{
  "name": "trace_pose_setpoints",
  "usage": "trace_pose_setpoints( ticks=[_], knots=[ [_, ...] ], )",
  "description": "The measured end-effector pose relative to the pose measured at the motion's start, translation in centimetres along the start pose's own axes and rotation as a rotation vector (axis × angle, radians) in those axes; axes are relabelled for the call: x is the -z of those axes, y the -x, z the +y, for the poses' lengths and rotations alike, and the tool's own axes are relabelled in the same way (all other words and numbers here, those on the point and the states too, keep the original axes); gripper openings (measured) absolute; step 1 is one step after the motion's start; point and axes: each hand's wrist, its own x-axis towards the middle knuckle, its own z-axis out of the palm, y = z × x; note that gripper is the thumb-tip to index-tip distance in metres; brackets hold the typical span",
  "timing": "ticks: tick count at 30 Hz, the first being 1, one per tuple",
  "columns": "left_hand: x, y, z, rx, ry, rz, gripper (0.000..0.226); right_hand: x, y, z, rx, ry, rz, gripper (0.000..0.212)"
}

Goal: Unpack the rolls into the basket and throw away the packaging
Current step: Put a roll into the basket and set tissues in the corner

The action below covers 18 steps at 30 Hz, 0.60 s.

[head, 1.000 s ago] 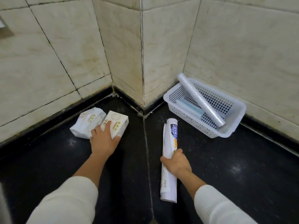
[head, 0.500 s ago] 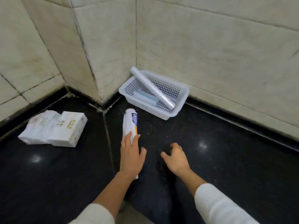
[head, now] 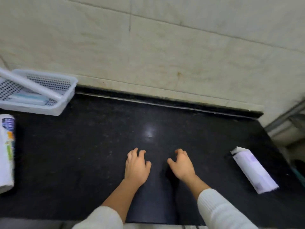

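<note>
A white perforated basket [head: 66,95] sits at the far left against the wall, with a clear-wrapped roll [head: 29,85] leaning across it and a bluish roll [head: 28,98] lying inside. Below it, at the left edge, lies a white printed package [head: 6,151]. A long white box [head: 254,169] lies at the right on the black counter [head: 99,146]. My left hand [head: 137,166] and my right hand [head: 181,164] hover side by side over the middle of the counter. Both hold nothing, with fingers loosely curled and apart.
A tiled wall [head: 165,47] runs along the back of the counter. The counter ends at the right near a metal frame [head: 287,113]. Its front edge runs below my white sleeves.
The view has swung right, so the basket and printed package slid to the left edge and the white box came into sight. My left hand came off the package and both hands are now free.
</note>
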Motion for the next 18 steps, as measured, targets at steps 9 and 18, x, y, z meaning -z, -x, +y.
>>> trace_pose_setpoints(
  ticks=[9, 18],
  knots=[
    [-14.7, 2.9, 16.6, 0.014, -0.015, -0.011, 0.053, 13.3, -3.3, 19.2, 0.163, 0.229, 0.182, 0.044],
    [-20.1, 6.6, 19.4, 0.03, -0.195, -0.127, 0.062, 18.0, -3.8, 27.9, -0.118, 0.224, 0.078, 0.065]
  ],
)
